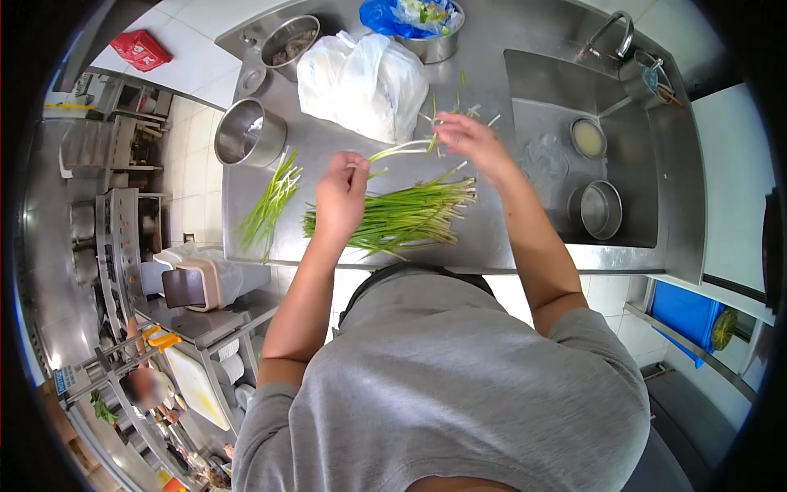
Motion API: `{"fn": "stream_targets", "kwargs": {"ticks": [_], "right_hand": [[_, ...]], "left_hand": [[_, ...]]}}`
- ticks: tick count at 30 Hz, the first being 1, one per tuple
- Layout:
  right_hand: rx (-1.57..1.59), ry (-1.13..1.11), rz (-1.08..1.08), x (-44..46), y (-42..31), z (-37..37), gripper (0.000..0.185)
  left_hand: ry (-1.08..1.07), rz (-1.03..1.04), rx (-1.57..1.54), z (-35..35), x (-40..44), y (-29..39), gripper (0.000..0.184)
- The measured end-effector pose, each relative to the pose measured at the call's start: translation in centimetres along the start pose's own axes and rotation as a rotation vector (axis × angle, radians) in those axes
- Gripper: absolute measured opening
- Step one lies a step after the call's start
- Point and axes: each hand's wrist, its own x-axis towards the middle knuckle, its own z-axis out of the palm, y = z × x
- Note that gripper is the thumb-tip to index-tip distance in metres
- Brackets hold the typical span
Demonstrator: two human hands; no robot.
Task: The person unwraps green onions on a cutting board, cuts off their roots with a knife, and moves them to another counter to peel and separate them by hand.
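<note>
My left hand is closed, pinching the green part of a thin scallion whose white end points right. Beyond that end is my right hand, its fingers stretched out and slightly apart. Loose green and whitish trimmings lie or hang by its fingertips; which of them touch the hand I cannot tell. Below both hands a thick pile of scallions lies on the steel counter, root ends to the right. A smaller bunch of scallions lies to the left.
A steel pot stands at the counter's left edge, near a white plastic bag. Behind are a pot of dark food and a pot with a blue bag. On the right, the sink holds two metal containers. Another person is at lower left.
</note>
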Motion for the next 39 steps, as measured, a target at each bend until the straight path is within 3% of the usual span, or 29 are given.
{"fn": "stream_targets", "kwargs": {"ticks": [2, 5, 11, 17, 20, 22, 24, 26, 29, 32, 35, 38, 39], "right_hand": [[0.472, -0.19, 0.098, -1.3, -4.0, 1.8, 0.029], [0.177, -0.359, -0.04, -1.1, -3.6, 3.2, 0.026], [0.229, -0.328, 0.067, -1.8, -4.7, 2.0, 0.013], [0.324, -0.147, -0.008, -1.1, -3.8, -1.8, 0.012], [0.703, -0.079, -0.106, 1.2, -1.0, -4.8, 0.013], [-0.376, 0.181, -0.383, 3.8, 5.9, -5.8, 0.017], [-0.866, 0.28, -0.346, 4.1, 7.6, -5.6, 0.021], [-0.74, 0.215, -0.056, 3.2, 6.4, -3.3, 0.025], [-0.724, 0.255, -0.025, 2.2, 5.0, -1.3, 0.025], [-1.152, 0.318, -0.095, 1.6, 4.6, -0.4, 0.019], [-1.189, 0.312, -0.077, 1.6, 3.7, -0.1, 0.022], [-0.991, 0.399, -0.207, 1.8, 3.7, 0.9, 0.022], [-0.873, 0.362, -0.155, 1.8, 2.9, 1.3, 0.023]], "left_hand": [[-0.041, 0.086, 0.088, 0.4, -0.5, 0.8, 0.012], [-0.068, 0.18, 0.158, 0.9, -0.7, 1.9, 0.011], [-0.131, 0.14, 0.105, 0.1, -0.9, 2.0, 0.011], [-0.113, 0.038, 0.03, -1.9, -0.2, 0.1, 0.012], [-0.079, -0.042, -0.151, -2.5, 0.1, 0.0, 0.014], [-0.097, -0.102, -0.34, -2.5, 0.4, -0.5, 0.014], [-0.066, -0.171, -0.453, -1.6, 0.4, 0.0, 0.014], [-0.054, -0.224, -0.534, -1.2, 0.8, 0.5, 0.014], [-0.087, -0.301, -0.626, -1.0, 0.7, 0.7, 0.014], [-0.147, -0.341, -0.783, -1.0, 1.0, 0.9, 0.017], [-0.169, -0.304, -0.871, -1.0, 1.6, 0.9, 0.025], [-0.167, -0.251, -0.922, -1.2, 2.1, 1.9, 0.032], [-0.173, -0.227, -0.933, -1.1, 2.4, 2.0, 0.032]]}}
